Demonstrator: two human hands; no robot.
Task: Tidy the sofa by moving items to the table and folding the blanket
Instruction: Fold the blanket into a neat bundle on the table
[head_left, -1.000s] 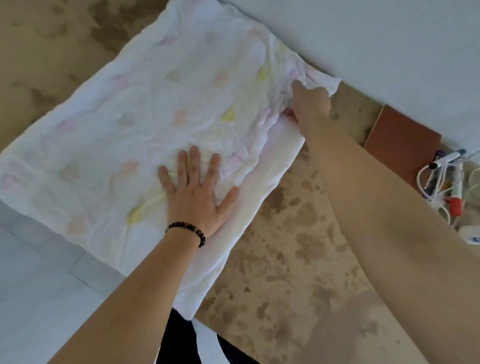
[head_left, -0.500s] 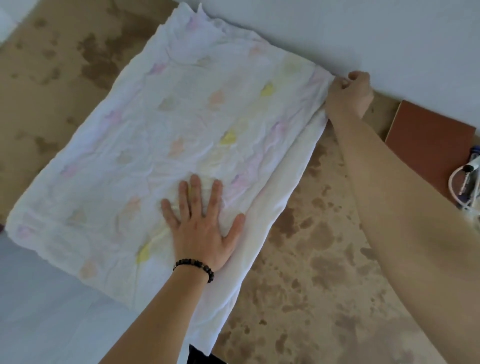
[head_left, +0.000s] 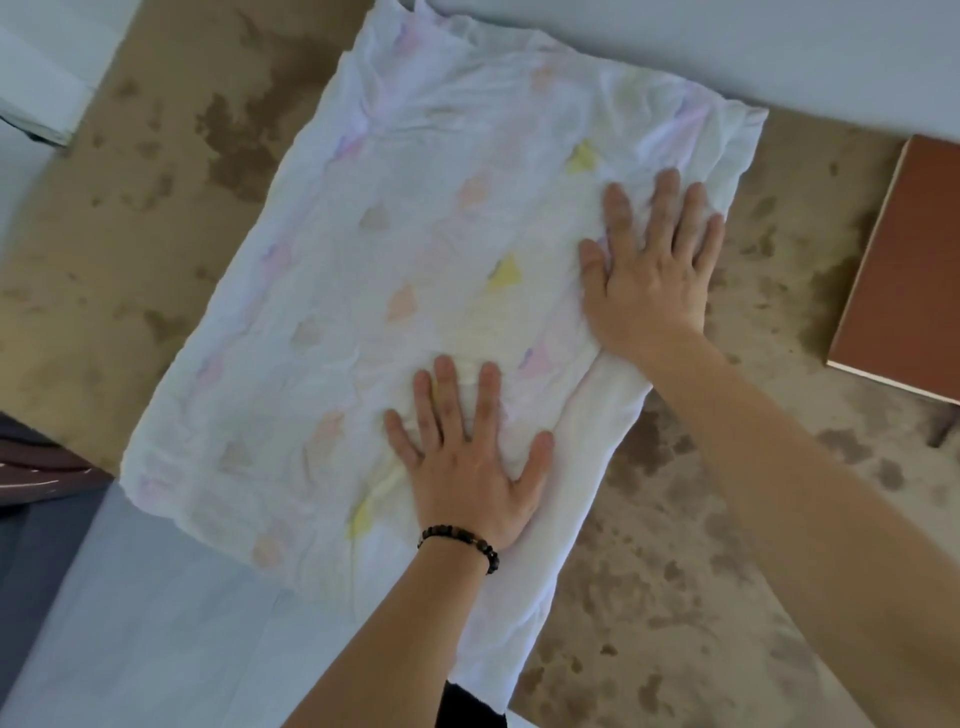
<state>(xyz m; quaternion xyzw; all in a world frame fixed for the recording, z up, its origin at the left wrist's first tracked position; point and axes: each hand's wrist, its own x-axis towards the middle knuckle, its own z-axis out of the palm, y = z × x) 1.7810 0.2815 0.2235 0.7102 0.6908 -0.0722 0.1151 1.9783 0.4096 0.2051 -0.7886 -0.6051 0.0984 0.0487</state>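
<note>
A white blanket (head_left: 405, 270) with pale pink, yellow and grey shapes lies folded into a long rectangle on the mottled tan sofa seat (head_left: 675, 597). My left hand (head_left: 467, 462), with a dark bead bracelet at the wrist, presses flat on the blanket's near part, fingers spread. My right hand (head_left: 649, 265) lies flat on the blanket's right side near its far right corner, fingers straight. A lower layer of the blanket sticks out along the right edge under my forearms.
A brown book or board (head_left: 904, 270) lies on the seat at the right edge. A pale wall or sofa back (head_left: 727, 47) runs along the top. Pale floor (head_left: 156, 623) and a dark striped cloth (head_left: 31, 467) show at the lower left.
My right hand let go of the blanket's far right corner and now lies flat on the blanket. My left hand kept pressing in place. The view shifted left, hiding the cables at right.
</note>
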